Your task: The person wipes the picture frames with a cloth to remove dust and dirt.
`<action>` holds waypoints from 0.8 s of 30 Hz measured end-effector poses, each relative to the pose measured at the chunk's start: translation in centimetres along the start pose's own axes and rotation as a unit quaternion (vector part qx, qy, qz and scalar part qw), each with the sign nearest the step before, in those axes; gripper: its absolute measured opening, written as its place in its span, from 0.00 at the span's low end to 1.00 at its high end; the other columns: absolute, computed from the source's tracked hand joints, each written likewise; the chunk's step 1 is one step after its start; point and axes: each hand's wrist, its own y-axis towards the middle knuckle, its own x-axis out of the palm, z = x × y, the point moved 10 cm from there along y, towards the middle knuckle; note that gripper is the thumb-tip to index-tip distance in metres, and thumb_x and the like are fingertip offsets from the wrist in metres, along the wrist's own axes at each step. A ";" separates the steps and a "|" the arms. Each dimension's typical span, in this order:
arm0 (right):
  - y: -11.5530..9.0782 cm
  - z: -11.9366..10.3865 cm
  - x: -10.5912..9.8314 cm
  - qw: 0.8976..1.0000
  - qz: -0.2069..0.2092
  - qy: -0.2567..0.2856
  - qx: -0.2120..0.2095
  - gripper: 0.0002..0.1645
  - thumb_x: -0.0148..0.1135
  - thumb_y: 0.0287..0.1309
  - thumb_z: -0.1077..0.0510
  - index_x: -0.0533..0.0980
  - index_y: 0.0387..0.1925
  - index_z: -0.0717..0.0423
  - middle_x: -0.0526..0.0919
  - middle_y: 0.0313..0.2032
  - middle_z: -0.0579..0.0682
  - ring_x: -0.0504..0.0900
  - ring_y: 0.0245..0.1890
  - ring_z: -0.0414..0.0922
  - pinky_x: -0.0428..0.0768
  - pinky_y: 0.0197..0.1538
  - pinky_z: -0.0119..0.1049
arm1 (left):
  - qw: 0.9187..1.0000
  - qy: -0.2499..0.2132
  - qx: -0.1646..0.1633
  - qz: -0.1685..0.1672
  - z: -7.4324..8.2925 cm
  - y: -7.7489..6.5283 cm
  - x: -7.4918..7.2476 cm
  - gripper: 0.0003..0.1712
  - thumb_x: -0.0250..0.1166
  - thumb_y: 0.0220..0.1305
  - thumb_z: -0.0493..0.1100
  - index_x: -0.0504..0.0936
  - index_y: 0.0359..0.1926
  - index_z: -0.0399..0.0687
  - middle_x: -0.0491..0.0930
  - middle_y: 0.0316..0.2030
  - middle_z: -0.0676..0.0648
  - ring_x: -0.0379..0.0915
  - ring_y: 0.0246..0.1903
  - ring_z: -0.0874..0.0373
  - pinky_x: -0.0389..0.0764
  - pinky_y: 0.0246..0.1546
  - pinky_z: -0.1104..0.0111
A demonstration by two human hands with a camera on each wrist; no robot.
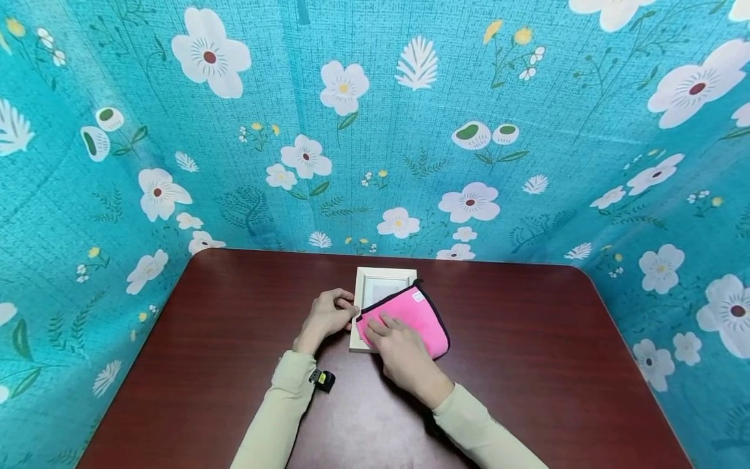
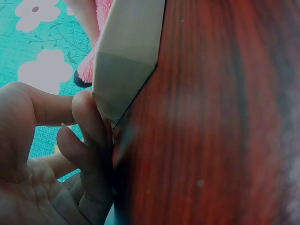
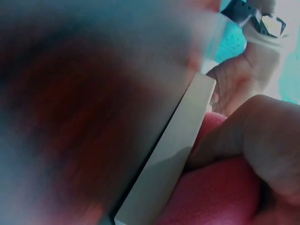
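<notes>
A cream picture frame (image 1: pixel 362 286) lies on the dark red table, face up. My left hand (image 1: pixel 329 312) is at its left side, fingers bent and fingertips gripping the edge; the left wrist view shows these fingers (image 2: pixel 84 108) right at the frame's corner (image 2: pixel 124 70). A pink cloth (image 1: pixel 430 326) with black edging and a small white label covers the lower right of the frame. My right hand (image 1: pixel 404 355) presses the cloth onto it with spread fingers. In the right wrist view the thumb rests on the cloth (image 3: pixel 220 187) beside the frame's side (image 3: pixel 164 164).
The brown-red wooden table (image 1: pixel 527 365) extends on both sides. A teal curtain (image 1: pixel 375 163) with white flowers stands behind the table and along both sides. A black strap device (image 1: pixel 323 380) is on the left wrist.
</notes>
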 end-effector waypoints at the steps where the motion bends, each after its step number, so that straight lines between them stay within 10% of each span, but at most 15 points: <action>1: 0.0 -0.1 0.0 1.000 0.003 -0.010 -0.001 0.33 0.72 0.53 0.66 0.84 0.63 0.54 0.86 0.64 0.51 0.82 0.67 0.56 0.79 0.69 0.49 | 1.000 0.001 -0.001 0.001 0.0 0.0 -0.1 0.16 0.73 0.67 0.42 0.86 0.54 0.44 0.88 0.36 0.48 0.84 0.20 0.60 0.81 0.33 0.68; 24: -1.9 0.6 -1.6 0.996 0.052 -0.074 0.002 0.20 0.65 0.62 0.66 0.87 0.54 0.51 0.89 0.58 0.48 0.87 0.59 0.56 0.84 0.61 0.48 | 1.000 0.013 0.008 0.001 0.4 -0.3 0.2 0.16 0.71 0.68 0.42 0.85 0.54 0.44 0.87 0.35 0.49 0.84 0.20 0.60 0.84 0.31 0.67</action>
